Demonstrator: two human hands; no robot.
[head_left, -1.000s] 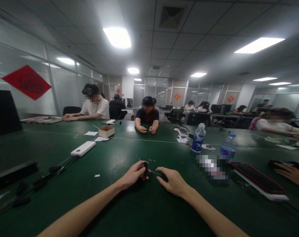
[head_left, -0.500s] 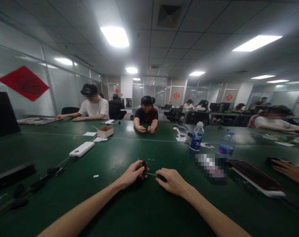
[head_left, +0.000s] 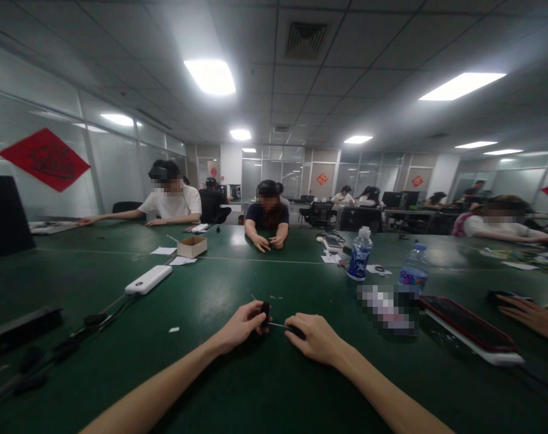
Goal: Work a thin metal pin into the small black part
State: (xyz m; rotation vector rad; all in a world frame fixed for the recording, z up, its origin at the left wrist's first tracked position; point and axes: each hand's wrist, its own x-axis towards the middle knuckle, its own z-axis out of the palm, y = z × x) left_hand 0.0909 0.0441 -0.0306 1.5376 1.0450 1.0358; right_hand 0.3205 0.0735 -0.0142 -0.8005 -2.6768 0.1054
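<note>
Both of my hands rest on the green table (head_left: pixel 237 386) in front of me. My left hand (head_left: pixel 241 325) is closed around a small black object (head_left: pixel 265 313), held upright between thumb and fingers. My right hand (head_left: pixel 313 339) is closed on the dark handle of a thin tool (head_left: pixel 286 327). The tool's metal tip points left and meets the small black object. What the object is stays too small to make out.
A white power bank (head_left: pixel 148 279) with a cable lies to the left, a small cardboard box (head_left: pixel 192 246) beyond it. Two water bottles (head_left: pixel 359 254) stand to the right, near a red-cased phone (head_left: pixel 468 323). Another person's hand (head_left: pixel 529 314) rests at far right; other people sit across.
My hands stay together on the small object and tool. The view has shifted slightly, so everything sits a little higher in the picture. The person at far left has stretched an arm further out.
</note>
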